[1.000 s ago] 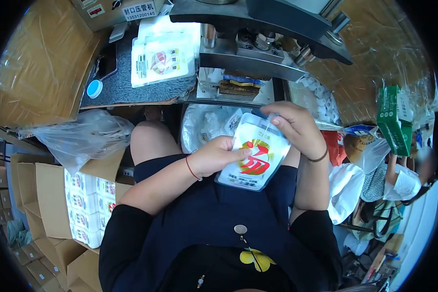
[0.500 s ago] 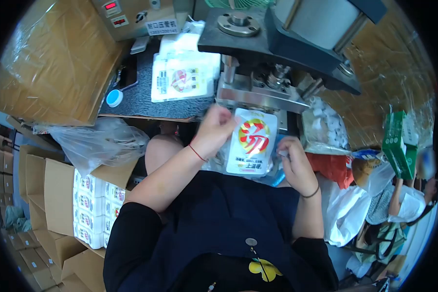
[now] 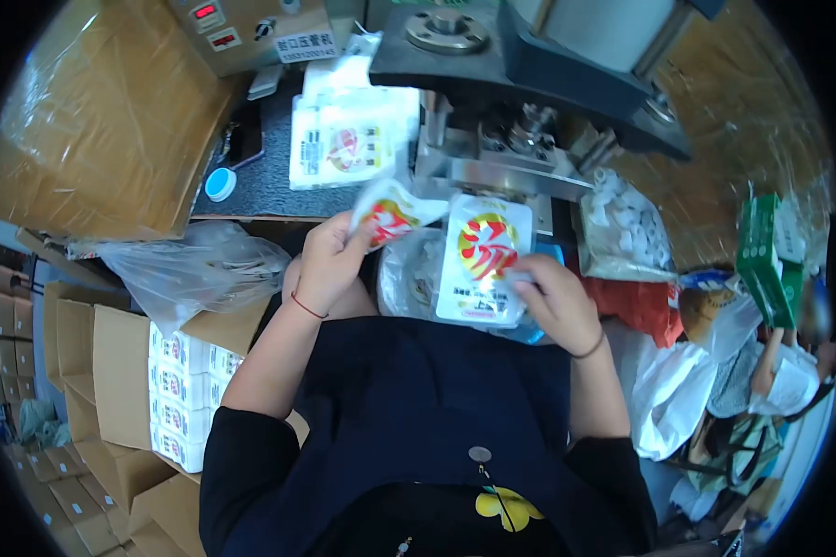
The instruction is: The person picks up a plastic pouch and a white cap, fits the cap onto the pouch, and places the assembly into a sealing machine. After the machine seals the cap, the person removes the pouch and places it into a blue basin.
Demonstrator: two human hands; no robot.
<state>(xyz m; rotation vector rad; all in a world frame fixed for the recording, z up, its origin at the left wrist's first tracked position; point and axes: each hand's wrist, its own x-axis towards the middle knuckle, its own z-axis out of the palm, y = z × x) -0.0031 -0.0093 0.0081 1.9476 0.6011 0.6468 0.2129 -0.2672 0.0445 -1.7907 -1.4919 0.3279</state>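
Note:
My right hand (image 3: 550, 302) holds a white pouch (image 3: 481, 255) with a red and yellow print upright under the grey sealing machine (image 3: 520, 102). The pouch top sits just below the machine's metal head. My left hand (image 3: 330, 252) grips a second, crumpled pouch (image 3: 395, 212) to the left of the machine, near the edge of the grey mat (image 3: 260, 186). A stack of finished pouches (image 3: 344, 139) lies on that mat.
A clear plastic bag (image 3: 181, 265) hangs at left above an open carton of white boxes (image 3: 181, 390). A bag of white caps (image 3: 627, 232) lies right of the machine. A blue lid (image 3: 220, 184) rests on the mat. Another person (image 3: 780, 362) sits at far right near green boxes (image 3: 762, 255).
My left hand let go of the upright pouch and now holds a second pouch out to the left. My right hand has taken the upright pouch below the machine head.

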